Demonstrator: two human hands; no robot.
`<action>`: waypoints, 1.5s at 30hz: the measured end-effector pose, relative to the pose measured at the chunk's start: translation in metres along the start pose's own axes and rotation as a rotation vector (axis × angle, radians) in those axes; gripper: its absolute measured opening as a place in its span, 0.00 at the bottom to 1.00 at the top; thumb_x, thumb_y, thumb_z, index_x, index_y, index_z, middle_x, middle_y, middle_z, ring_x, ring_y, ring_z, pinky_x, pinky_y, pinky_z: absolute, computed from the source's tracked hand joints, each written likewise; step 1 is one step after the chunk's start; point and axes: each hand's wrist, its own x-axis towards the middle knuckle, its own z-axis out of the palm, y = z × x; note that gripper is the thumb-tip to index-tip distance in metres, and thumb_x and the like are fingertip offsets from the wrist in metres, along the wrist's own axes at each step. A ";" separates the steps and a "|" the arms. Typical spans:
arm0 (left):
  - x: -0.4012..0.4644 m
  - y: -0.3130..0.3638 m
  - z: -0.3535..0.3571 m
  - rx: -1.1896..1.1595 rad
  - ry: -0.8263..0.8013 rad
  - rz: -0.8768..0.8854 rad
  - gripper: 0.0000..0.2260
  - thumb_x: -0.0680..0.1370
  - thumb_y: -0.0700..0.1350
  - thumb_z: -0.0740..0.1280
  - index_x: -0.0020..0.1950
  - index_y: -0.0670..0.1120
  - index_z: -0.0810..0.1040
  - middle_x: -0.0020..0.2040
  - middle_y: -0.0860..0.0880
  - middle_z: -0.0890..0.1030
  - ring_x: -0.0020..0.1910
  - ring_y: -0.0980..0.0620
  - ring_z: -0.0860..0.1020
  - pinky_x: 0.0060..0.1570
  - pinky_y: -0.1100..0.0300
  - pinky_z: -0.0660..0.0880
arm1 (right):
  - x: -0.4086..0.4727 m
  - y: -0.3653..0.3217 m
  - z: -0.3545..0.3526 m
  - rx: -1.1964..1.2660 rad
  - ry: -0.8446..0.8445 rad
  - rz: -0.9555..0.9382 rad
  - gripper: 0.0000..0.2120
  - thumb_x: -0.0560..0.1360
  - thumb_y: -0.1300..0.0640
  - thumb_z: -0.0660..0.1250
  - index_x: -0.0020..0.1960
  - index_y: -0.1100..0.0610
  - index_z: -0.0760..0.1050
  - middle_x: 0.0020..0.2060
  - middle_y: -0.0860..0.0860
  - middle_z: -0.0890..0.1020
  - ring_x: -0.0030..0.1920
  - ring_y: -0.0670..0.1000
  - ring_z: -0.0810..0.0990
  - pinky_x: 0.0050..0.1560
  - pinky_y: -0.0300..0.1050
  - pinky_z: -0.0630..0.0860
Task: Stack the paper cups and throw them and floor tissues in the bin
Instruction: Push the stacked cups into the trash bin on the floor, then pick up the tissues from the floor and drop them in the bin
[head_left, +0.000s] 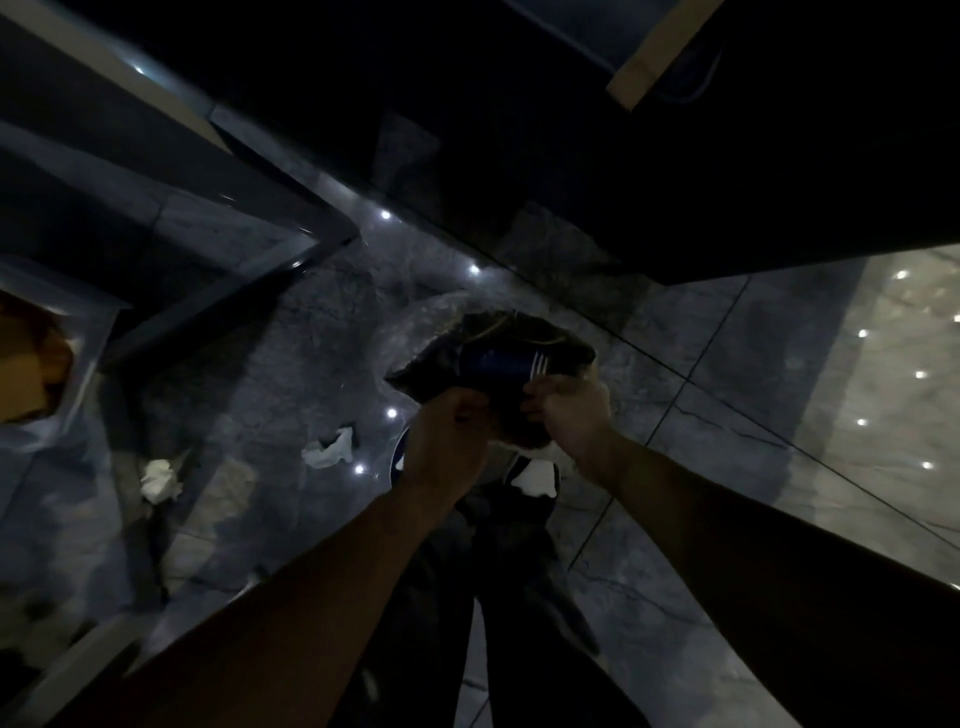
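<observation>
Two hands, left (447, 441) and right (571, 415), clamped on the dark bin bag (498, 358) rim above the floor (727, 467); two crumpled tissues (330, 449) lying nearby, probably light, soft, best pinched by a fold.

Perhaps an office: glossy marble floor tiles (727, 395), glass table (171, 171).

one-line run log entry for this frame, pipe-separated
left hand: gripping bin bag rim | right hand: gripping same rim | tissues: on floor, not yet binned | cups: not visible
</observation>
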 end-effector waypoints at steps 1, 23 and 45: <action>-0.005 -0.001 -0.006 0.052 0.054 0.009 0.06 0.77 0.39 0.66 0.47 0.46 0.82 0.39 0.54 0.81 0.43 0.50 0.81 0.43 0.62 0.77 | -0.001 0.002 -0.001 -0.068 -0.015 -0.048 0.14 0.58 0.40 0.61 0.35 0.44 0.82 0.46 0.56 0.84 0.44 0.58 0.84 0.48 0.58 0.82; -0.134 -0.016 -0.145 -0.072 0.384 -0.081 0.12 0.72 0.38 0.72 0.32 0.54 0.80 0.33 0.54 0.81 0.37 0.50 0.79 0.42 0.57 0.74 | -0.168 -0.067 -0.025 -0.735 -0.218 -0.635 0.14 0.73 0.57 0.68 0.58 0.57 0.75 0.53 0.55 0.80 0.55 0.54 0.79 0.54 0.45 0.75; -0.278 -0.160 -0.166 -0.206 0.760 -0.157 0.14 0.78 0.41 0.68 0.32 0.54 0.78 0.32 0.51 0.82 0.37 0.45 0.81 0.45 0.47 0.78 | -0.241 -0.052 0.062 -1.328 -0.364 -1.006 0.12 0.76 0.52 0.59 0.53 0.59 0.74 0.52 0.59 0.80 0.51 0.60 0.80 0.45 0.46 0.74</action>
